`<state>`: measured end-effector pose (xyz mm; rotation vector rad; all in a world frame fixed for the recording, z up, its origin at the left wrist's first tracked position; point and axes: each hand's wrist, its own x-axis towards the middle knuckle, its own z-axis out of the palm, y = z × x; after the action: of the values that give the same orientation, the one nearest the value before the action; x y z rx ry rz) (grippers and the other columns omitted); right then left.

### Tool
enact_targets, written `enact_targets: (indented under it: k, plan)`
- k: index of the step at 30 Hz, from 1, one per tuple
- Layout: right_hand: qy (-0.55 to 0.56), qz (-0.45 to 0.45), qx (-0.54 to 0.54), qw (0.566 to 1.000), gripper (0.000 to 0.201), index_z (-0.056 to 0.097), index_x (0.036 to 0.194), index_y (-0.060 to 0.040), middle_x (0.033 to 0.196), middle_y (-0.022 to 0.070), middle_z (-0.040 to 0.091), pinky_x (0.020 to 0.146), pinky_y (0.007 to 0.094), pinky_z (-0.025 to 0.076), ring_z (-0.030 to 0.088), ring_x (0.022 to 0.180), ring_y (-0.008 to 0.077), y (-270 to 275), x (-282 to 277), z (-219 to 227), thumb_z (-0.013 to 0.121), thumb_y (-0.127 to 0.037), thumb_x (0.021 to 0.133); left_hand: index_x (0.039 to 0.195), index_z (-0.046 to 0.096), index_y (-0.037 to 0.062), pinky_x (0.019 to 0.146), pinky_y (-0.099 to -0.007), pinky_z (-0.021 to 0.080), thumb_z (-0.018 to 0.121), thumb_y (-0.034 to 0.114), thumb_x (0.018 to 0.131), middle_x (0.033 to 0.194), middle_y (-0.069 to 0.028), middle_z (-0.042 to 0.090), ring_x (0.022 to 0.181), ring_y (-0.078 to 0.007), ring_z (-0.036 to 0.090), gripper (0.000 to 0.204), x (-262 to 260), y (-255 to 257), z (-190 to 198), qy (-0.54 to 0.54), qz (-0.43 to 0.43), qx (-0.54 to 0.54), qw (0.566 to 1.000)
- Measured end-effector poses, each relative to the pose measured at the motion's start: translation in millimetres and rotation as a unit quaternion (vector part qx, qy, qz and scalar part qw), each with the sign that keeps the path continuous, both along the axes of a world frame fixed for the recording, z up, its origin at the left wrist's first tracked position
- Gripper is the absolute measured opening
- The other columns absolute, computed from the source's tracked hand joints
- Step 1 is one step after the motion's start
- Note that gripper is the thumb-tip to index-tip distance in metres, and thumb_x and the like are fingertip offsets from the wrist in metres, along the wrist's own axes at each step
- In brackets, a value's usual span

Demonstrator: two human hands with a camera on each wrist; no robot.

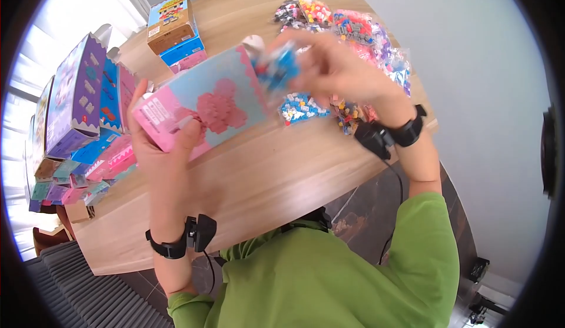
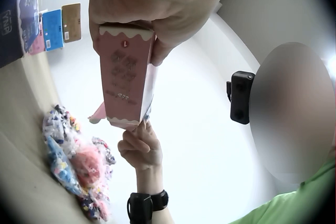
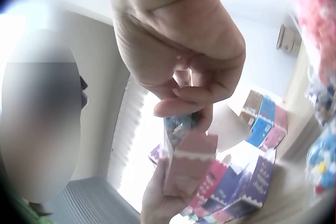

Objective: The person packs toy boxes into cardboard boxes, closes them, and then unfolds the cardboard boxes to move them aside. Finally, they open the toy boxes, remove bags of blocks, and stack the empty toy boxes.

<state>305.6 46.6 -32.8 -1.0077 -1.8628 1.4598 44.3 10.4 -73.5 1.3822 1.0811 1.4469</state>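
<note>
A pink and light-blue box is tilted above the table, its right end open with a flap up. The left hand grips its lower left end; in the left wrist view that hand holds the box between fingers and thumb. At the open end the right hand pinches a blurred clear bag of blue pieces. The right wrist view shows the right hand's curled fingers on the bag, which is partly inside the box.
Several bags of coloured pieces lie at the table's back right, with a bag of blue and white pieces nearer. Stacked boxes stand at the back; larger purple boxes and small cartons line the left side.
</note>
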Motion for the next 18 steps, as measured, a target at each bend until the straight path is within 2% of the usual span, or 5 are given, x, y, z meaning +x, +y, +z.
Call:
enact_targets:
  k: [7,9,12,15,18]
  plan:
    - [-0.104,-0.269,0.16,0.944,0.042,0.045,0.121,-0.0071,0.077,0.0081,0.062,0.044,0.0199,0.044,0.054,0.05,0.0071,-46.7,73.6,25.2,0.059,-0.005,0.081,0.13,0.034,0.0014,0.08,-0.0266,0.047,0.069,0.007,0.074,0.111,-0.0075,0.053,0.096,-0.013,0.055,0.066,-1.7,5.0,-3.4,-0.003,0.028,0.008,1.0]
    - [-0.187,-0.4,0.176,0.88,0.039,0.049,0.117,-0.0082,0.073,0.0108,0.061,0.045,0.0238,0.045,0.056,0.047,0.0128,-75.9,71.7,27.7,0.06,-0.005,0.079,0.13,0.034,0.001,0.079,-0.0256,0.047,0.068,0.005,0.075,0.109,-0.0075,0.055,0.094,-0.0127,0.056,0.065,2.7,6.4,-0.9,-0.02,0.014,-0.016,1.0]
    - [-0.465,-0.472,0.29,0.69,0.039,0.052,0.113,-0.0087,0.071,0.0158,0.059,0.047,0.0294,0.045,0.056,0.047,0.0214,-104.1,66.5,23.9,0.061,-0.003,0.076,0.131,0.033,0.0007,0.078,-0.0244,0.047,0.066,0.001,0.075,0.105,-0.0071,0.058,0.09,-0.0122,0.058,0.065,9.0,9.1,-1.7,-0.043,0.0,-0.029,0.999]
    - [-0.527,-0.426,0.298,0.672,0.041,0.053,0.111,-0.0066,0.07,0.0181,0.056,0.05,0.0343,0.045,0.056,0.051,0.028,-113.0,78.2,-6.4,0.065,-0.004,0.072,0.128,0.034,0.0003,0.077,-0.0241,0.048,0.065,-0.001,0.075,0.102,-0.0083,0.059,0.088,-0.0127,0.059,0.061,9.2,14.4,-6.2,-0.059,-0.01,-0.04,0.997]
    - [-0.447,-0.305,0.288,0.79,0.042,0.054,0.11,-0.006,0.067,0.0152,0.056,0.051,0.0354,0.045,0.057,0.054,0.0275,-102.3,86.2,-46.2,0.068,-0.007,0.07,0.119,0.036,0.001,0.076,-0.0249,0.049,0.066,-0.001,0.075,0.101,-0.0112,0.06,0.088,-0.0144,0.06,0.053,9.8,16.3,-14.9,-0.063,0.002,-0.033,0.997]
